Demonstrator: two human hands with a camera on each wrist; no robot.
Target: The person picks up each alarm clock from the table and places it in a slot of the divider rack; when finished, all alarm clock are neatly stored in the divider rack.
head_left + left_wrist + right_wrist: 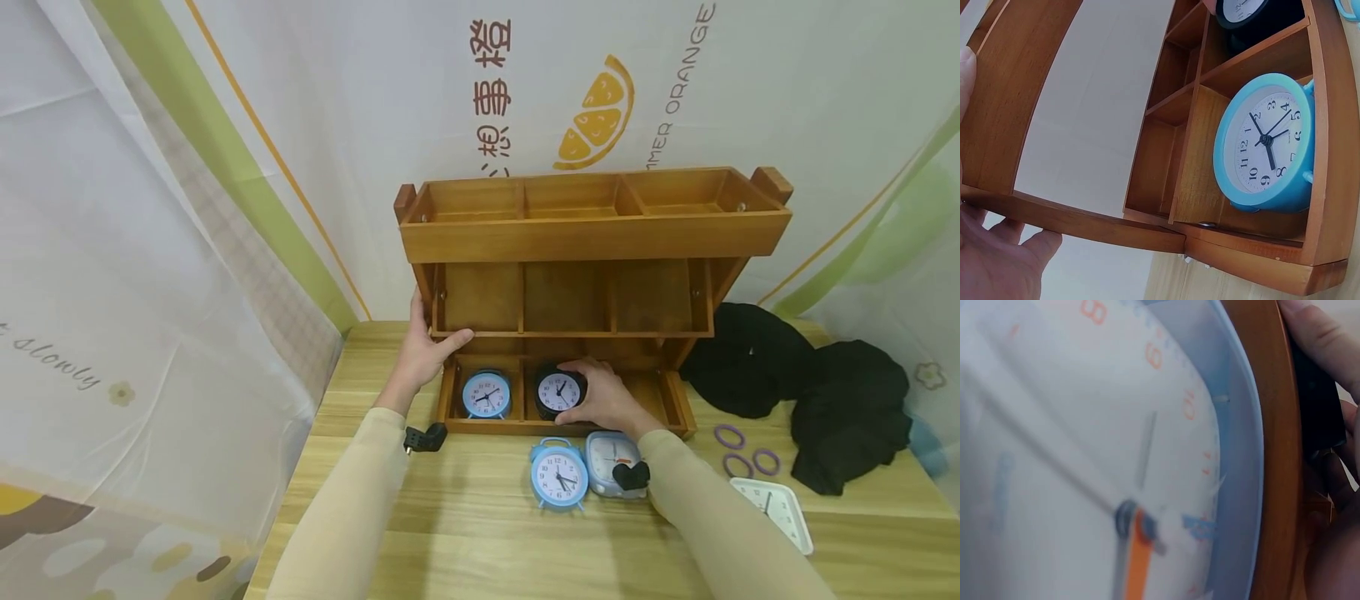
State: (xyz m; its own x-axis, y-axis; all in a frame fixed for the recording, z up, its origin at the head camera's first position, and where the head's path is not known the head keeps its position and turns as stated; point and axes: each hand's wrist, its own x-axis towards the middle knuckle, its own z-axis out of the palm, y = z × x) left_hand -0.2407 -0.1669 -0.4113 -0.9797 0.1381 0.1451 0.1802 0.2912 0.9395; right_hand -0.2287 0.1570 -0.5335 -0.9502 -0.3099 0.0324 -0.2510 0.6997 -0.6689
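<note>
Head view shows a wooden surface [465, 517] backed by a printed cloth wall, with a three-tier wooden shelf rack [592, 237] standing on it.

Farthest left of the things in play, the left hand [423, 350] grips the rack's left upright, thumb curled over the front edge of the middle shelf and fingers behind the post; the left wrist view confirms the palm and thumb wrapped around that wooden edge. Just below that hand on the surface lies a small black plug [426, 437].

In the bottom tier's left compartment a light blue round clock [486, 394] stands upright, face forward; the left wrist view shows it sitting alone in its compartment [1266, 150]. In the middle compartment beside it, the black round clock [558, 392] stands upright, and the right hand [607, 398] holds it with fingers curled around its top and right side. The bottom tier's right compartment is partly hidden by that hand.

In front of the rack, a second light blue twin-bell clock [559, 475] lies just beside a pale blue square clock [613, 465]. Farther right lie three purple rings [738, 454], a white square clock [776, 508], and black cloth [795, 383].
</note>
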